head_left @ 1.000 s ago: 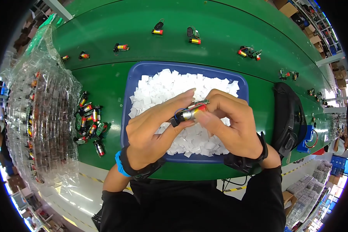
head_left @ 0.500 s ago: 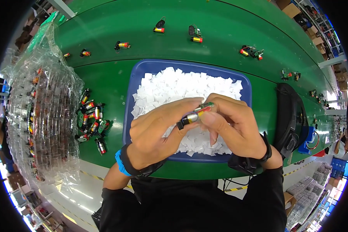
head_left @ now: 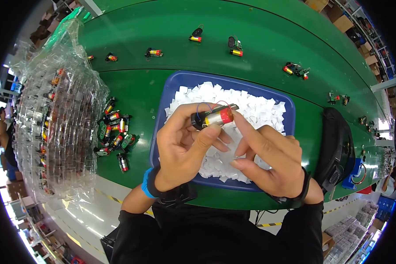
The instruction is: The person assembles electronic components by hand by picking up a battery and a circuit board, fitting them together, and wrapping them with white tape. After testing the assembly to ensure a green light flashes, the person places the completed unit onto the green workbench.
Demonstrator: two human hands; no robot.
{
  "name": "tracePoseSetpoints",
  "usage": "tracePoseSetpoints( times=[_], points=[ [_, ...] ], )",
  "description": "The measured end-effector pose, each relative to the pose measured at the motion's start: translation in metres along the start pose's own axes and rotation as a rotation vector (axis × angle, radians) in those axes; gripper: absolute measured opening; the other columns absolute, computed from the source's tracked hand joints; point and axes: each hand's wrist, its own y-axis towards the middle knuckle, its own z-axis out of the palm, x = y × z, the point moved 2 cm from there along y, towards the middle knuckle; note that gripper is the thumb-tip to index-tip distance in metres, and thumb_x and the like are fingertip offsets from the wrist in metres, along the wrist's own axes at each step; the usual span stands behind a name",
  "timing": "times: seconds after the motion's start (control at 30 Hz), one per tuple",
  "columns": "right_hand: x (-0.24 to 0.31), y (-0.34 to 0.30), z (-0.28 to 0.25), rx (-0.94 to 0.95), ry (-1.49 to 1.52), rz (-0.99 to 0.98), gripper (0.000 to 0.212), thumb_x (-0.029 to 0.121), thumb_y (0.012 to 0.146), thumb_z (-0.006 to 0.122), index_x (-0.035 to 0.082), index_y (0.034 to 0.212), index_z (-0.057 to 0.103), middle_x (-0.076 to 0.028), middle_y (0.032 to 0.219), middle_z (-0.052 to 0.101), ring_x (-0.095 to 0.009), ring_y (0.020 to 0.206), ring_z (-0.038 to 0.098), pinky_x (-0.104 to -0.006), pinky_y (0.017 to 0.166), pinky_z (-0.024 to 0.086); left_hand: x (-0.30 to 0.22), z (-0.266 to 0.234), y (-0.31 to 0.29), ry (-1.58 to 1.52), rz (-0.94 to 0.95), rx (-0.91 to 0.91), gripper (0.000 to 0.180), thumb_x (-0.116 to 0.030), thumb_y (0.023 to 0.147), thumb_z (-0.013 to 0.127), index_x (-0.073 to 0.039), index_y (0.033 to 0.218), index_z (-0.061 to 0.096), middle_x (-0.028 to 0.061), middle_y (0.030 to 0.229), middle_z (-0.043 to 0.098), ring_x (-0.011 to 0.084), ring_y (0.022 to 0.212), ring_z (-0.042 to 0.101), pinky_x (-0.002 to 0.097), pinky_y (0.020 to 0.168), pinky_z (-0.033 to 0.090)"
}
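Observation:
In my left hand point(head_left: 175, 147) is a small cylindrical battery point(head_left: 218, 118), silver, yellow and red, joined to a black part and thin red and blue wires. My thumb presses it from the front, with the other fingers behind. My right hand point(head_left: 275, 162) holds nothing; its index fingertip is at the battery's red end, and the thumb is spread away below. Both hands are over a blue tray point(head_left: 233, 78) full of small white paper slips point(head_left: 255, 103).
Left of the tray lies a pile of similar battery assemblies point(head_left: 117, 127). Beyond it stands a tall stack of clear plastic trays point(head_left: 70, 127) in film. More assemblies point(head_left: 154, 53) are spaced along the green bench point(head_left: 268, 31). A black case-like object point(head_left: 336, 145) sits at right.
My right hand has drawn back from its two-handed grip and opened. The battery is now in the left hand, turned so its wires and red end show. The view has shifted slightly.

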Motion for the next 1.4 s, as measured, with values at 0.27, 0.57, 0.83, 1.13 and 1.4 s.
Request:
tracePoseSetpoints(
  times=[0.27,0.57,0.83,1.13,1.4],
  points=[
    [-0.001,0.001,0.01,0.029,0.142,0.108,0.072,-0.002,0.08,0.078,-0.007,0.146,0.05,-0.005,0.08,0.066,-0.012,0.061,0.064,-0.0232,0.057,0.052,0.002,-0.001,0.0,0.163,0.072,-0.054,0.031,-0.006,0.1,0.065,0.009,0.125,0.054,0.0205,0.113,0.068,0.0191,0.083,0.072,0.0312,0.07,0.062],
    [0.031,-0.013,0.001,0.134,-0.161,-0.04,0.068,0.004,0.078,0.083,-0.005,0.14,0.057,-0.008,0.091,0.069,-0.015,0.066,0.065,-0.0259,0.058,0.053,-0.001,-0.008,0.007,0.019,-0.174,-0.025,0.03,-0.014,0.103,0.06,0.008,0.124,0.056,0.0201,0.107,0.07,0.0179,0.074,0.071,0.031,0.064,0.06],
    [-0.015,0.009,-0.011,-0.132,-0.188,-0.043,0.036,0.004,0.078,0.082,0.001,0.113,0.074,-0.012,0.1,0.066,-0.02,0.079,0.067,-0.0287,0.061,0.053,-0.009,-0.005,0.014,-0.164,-0.669,0.275,0.04,-0.028,0.107,0.054,0.007,0.126,0.058,0.0193,0.11,0.071,0.0177,0.072,0.07,0.0295,0.057,0.06],
    [-0.016,0.009,-0.016,-0.103,-0.265,-0.048,0.031,0.002,0.078,0.081,0.001,0.108,0.073,-0.012,0.111,0.065,-0.022,0.084,0.066,-0.0295,0.067,0.055,-0.014,-0.007,0.019,-0.133,-0.702,0.343,0.056,-0.043,0.109,0.045,0.007,0.131,0.057,0.0184,0.116,0.07,0.0183,0.076,0.071,0.0291,0.055,0.06],
    [-0.011,0.013,-0.021,-0.206,-0.264,-0.066,0.038,0.002,0.074,0.084,0.003,0.11,0.073,-0.012,0.116,0.065,-0.026,0.1,0.064,-0.0337,0.077,0.055,-0.02,-0.015,0.046,0.256,-0.565,0.229,0.046,-0.042,0.108,0.051,0.001,0.117,0.065,0.0042,0.089,0.065,0.0111,0.078,0.065,0.0251,0.052,0.052]
  ],
)
